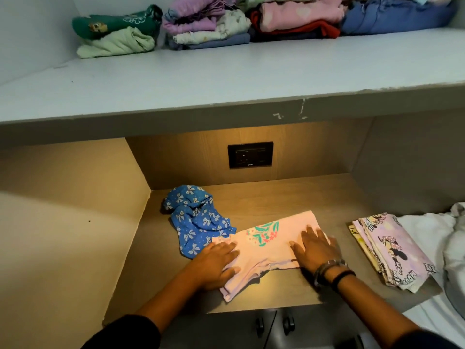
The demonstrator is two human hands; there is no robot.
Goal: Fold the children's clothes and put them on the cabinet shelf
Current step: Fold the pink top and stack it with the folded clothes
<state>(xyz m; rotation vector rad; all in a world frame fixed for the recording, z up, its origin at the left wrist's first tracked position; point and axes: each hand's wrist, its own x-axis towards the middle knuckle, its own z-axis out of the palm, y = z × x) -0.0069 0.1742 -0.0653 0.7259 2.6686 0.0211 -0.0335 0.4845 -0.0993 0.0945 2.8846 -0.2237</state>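
Observation:
A pink child's garment (pixel 266 245) with a green and pink flower print lies flat on the lit wooden countertop (pixel 289 197). My left hand (pixel 216 263) presses its left end with straight fingers. My right hand (pixel 315 246) lies flat on its right part, a watch and bands on the wrist. A crumpled blue garment with white bows (pixel 196 217) sits just behind and left of it. Above, the grey cabinet shelf (pixel 226 76) carries several piles of folded clothes (pixel 208 26) along its back.
A folded lilac cartoon-print cloth (pixel 392 250) lies on the counter at the right, beside white bedding (pixel 432 238). A black wall socket (pixel 250 154) sits in the niche's back panel. Cabinet door handles (pixel 274 323) show below the counter edge.

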